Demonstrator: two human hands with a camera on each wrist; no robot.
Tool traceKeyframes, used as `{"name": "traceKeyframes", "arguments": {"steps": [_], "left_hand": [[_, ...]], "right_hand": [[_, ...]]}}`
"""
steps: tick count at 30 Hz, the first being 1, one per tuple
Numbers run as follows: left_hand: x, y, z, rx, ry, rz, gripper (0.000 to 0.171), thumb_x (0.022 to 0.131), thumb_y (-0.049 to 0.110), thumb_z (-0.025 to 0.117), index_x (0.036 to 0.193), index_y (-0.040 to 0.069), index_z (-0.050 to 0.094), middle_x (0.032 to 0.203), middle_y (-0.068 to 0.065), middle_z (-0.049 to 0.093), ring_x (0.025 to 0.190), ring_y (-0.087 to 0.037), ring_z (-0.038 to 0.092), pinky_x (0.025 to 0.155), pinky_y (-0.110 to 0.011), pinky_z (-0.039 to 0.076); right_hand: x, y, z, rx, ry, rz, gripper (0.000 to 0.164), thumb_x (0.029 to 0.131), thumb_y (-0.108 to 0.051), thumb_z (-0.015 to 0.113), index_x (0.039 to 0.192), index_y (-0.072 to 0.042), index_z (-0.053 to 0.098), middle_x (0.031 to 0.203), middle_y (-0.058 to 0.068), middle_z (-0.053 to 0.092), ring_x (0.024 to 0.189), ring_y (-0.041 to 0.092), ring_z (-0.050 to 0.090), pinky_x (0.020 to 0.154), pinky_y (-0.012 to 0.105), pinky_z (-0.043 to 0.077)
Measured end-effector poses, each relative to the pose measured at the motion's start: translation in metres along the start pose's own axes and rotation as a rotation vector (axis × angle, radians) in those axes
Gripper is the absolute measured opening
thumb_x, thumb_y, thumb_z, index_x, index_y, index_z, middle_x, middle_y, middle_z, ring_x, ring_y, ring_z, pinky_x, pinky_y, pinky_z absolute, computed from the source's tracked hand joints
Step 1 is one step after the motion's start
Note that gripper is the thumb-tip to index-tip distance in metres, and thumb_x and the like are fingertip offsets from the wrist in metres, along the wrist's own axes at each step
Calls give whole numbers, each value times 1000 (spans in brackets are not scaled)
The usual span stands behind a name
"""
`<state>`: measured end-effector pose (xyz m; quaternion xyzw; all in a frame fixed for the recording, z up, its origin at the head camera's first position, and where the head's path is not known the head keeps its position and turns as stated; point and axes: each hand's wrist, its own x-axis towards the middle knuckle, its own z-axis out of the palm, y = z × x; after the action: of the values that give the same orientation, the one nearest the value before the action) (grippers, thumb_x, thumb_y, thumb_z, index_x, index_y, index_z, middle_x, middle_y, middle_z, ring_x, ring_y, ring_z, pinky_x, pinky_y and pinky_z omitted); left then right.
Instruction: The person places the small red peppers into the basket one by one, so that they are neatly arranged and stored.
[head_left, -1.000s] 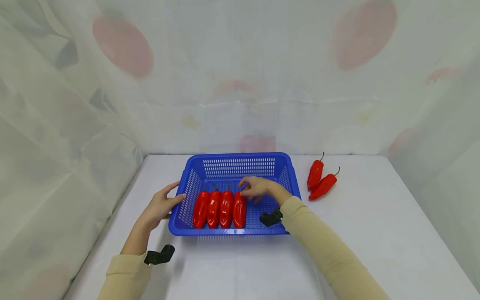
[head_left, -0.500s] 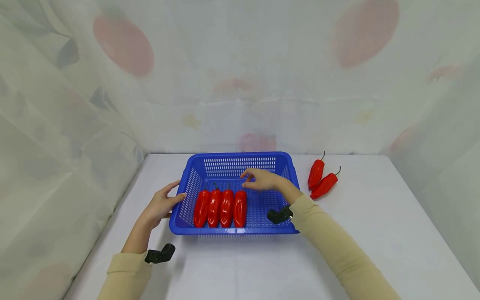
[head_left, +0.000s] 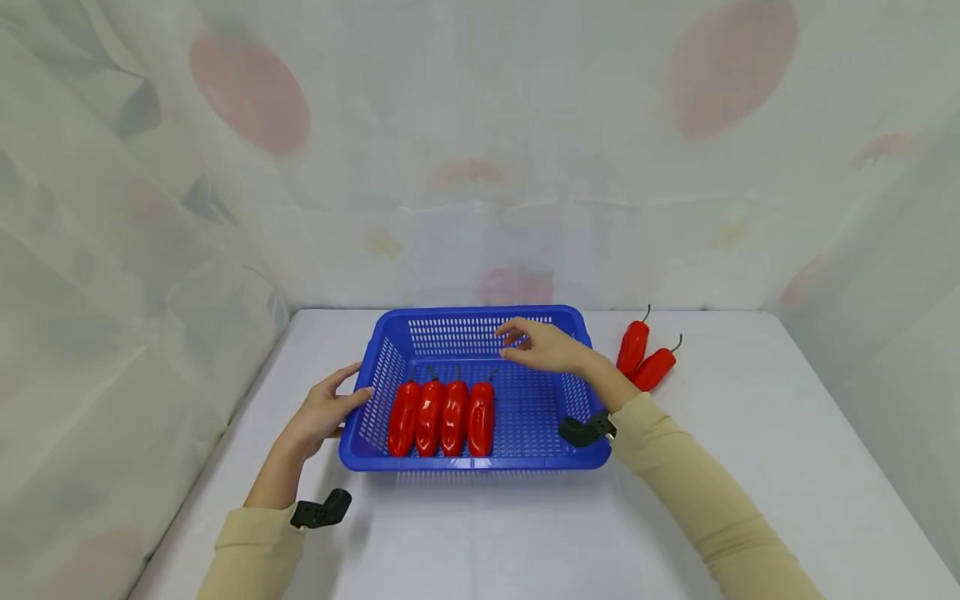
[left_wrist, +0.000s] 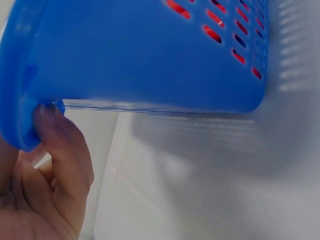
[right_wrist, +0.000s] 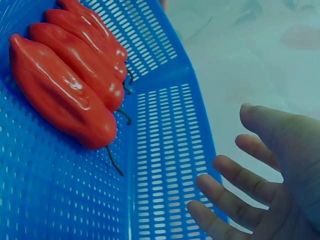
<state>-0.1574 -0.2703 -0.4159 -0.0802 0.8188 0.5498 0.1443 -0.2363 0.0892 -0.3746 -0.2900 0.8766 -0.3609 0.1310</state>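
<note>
Peppers lie four abreast in the basket, left hand gripping its left end, right hand empty and spread above; we reckon a low sweep could skew the row.

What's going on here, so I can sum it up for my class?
A person's left hand grips the left rim of a blue basket, while the right hand hangs near the basket's far side, holding nothing. Four red peppers lie side by side in the basket, toward its left. Two more peppers lie on the white table to the right, outside the basket.
</note>
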Motion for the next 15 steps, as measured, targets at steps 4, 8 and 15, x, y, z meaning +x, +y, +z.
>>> {"name": "traceKeyframes", "arguments": {"steps": [4, 8, 15], "left_hand": [[0, -1, 0, 5, 2, -6, 70, 89, 34, 59, 147, 20, 22, 107, -24, 63, 74, -26, 69, 63, -42, 57], [1, -2, 0, 6, 5, -7, 70, 89, 34, 60, 147, 20, 23, 106, -23, 63, 74, -25, 69, 63, -42, 57], [1, -2, 1, 3, 10, -10, 69, 89, 34, 60, 146, 21, 23, 106, -23, 63, 74, -26, 69, 63, -43, 57]], "right_hand": [[-5, 0, -6, -17, 48, -6, 38, 90, -24, 59, 125, -10, 52, 119, 16, 59, 105, 27, 59, 87, 39, 52], [-13, 1, -11, -20, 110, -23, 39, 90, -23, 59, 125, -9, 52, 119, 12, 59, 106, 25, 58, 89, 41, 50], [-27, 6, -20, 9, 191, -9, 41, 90, -22, 59, 127, -8, 49, 118, 13, 58, 106, 27, 58, 86, 41, 52]]}}
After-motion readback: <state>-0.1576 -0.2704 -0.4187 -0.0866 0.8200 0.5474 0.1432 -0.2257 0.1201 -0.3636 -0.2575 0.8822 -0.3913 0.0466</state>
